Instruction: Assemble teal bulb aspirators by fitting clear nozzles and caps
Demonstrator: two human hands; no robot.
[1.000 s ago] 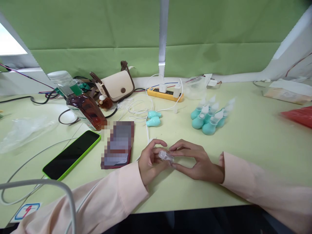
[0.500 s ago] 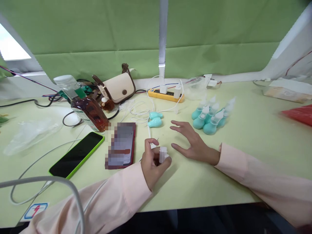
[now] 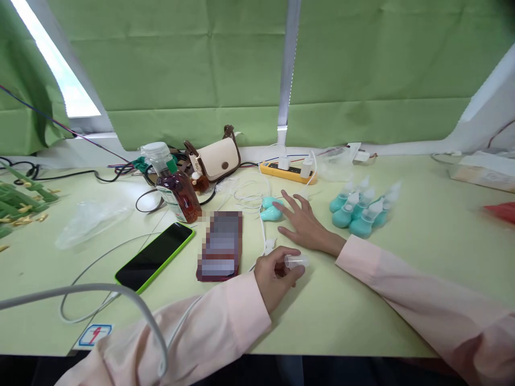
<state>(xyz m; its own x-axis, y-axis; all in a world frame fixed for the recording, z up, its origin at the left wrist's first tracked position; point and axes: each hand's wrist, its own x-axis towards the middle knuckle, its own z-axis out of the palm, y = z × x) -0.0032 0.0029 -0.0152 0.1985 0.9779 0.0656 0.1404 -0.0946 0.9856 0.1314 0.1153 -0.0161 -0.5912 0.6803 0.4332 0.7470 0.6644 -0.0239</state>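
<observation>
My left hand (image 3: 277, 276) pinches a small clear plastic tube (image 3: 296, 261) above the table, thumb and fingers round its side. Farther forward, my right hand (image 3: 303, 224) has its fingers spread and holds nothing; its fingertips are beside and partly over two loose turquoise bulbs (image 3: 272, 213). To the right of that hand stand several turquoise bulbs with clear pointed tips (image 3: 361, 225), grouped upright. A small white piece (image 3: 270, 245) lies just behind my left hand.
A phone in a red case (image 3: 221, 246), a green-edged phone (image 3: 155, 257) and a bottle (image 3: 179, 193) are on the left. Behind are a cream bag (image 3: 219, 158) and a yellow power strip (image 3: 281, 172). A grey cable (image 3: 100, 288) arches over the left forearm.
My right hand has moved left and forward to the two loose bulbs. In my left hand the clear tube has turned from upright to sideways. The camera view has shifted.
</observation>
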